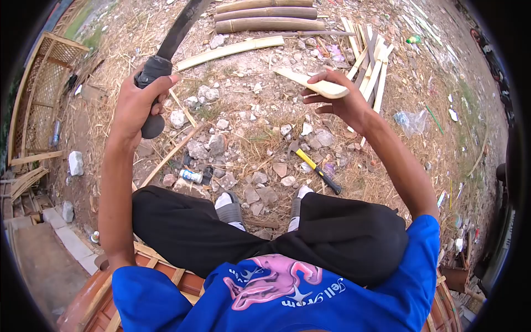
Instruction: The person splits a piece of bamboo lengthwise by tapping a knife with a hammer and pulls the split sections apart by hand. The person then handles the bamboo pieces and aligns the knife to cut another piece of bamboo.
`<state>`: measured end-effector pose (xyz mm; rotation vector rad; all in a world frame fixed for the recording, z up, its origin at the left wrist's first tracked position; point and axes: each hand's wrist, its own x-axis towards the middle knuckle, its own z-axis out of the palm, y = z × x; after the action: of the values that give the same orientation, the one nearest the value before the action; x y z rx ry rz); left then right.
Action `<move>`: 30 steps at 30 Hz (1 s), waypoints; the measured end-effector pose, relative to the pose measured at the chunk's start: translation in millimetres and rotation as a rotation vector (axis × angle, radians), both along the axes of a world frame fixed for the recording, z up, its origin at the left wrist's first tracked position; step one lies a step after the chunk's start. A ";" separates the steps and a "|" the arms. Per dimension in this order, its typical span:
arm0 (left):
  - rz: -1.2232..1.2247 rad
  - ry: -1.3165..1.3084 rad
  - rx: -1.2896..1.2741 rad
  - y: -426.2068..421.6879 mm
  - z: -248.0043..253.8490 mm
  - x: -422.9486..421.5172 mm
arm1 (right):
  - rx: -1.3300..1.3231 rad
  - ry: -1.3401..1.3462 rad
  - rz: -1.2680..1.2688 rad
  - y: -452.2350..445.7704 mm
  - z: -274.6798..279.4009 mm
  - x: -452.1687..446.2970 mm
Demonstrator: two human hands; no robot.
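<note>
A large dark blade (181,29) with a black-wrapped handle rises from my left hand (138,105), whose fingers are wrapped round the handle. The blade points up and away to the right. On the other side, my right hand (340,99) holds a short pale piece of split bamboo (312,84) between thumb and fingers, its tapered end pointing left. The two hands are well apart, both raised above the ground. A hammer (315,167) with a yellow and black handle lies on the ground between my feet and the right forearm.
Bamboo poles (271,17) lie at the top, with a long split strip (229,51) below them. Slats (376,66) are heaped beyond my right hand. Stones (207,146) and a plastic bag (412,122) litter the ground. A lattice frame (44,99) stands at left.
</note>
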<state>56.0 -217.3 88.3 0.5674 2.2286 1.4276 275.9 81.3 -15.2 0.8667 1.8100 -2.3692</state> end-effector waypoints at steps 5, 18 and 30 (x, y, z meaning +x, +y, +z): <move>-0.009 -0.157 0.266 15.3 33.6 16.2 | 0.075 0.307 0.081 23.5 34.3 -64.1; 0.108 -0.198 0.451 36.4 6.4 44.8 | 0.836 0.313 -0.089 2.2 65.9 -109.6; -0.001 -0.115 0.539 59.6 2.4 61.9 | 1.372 0.546 -0.127 -24.1 24.3 -136.2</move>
<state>117.9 -157.7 90.7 0.6311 1.7459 2.0166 139.6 57.2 9.1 0.2523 3.6855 -1.1073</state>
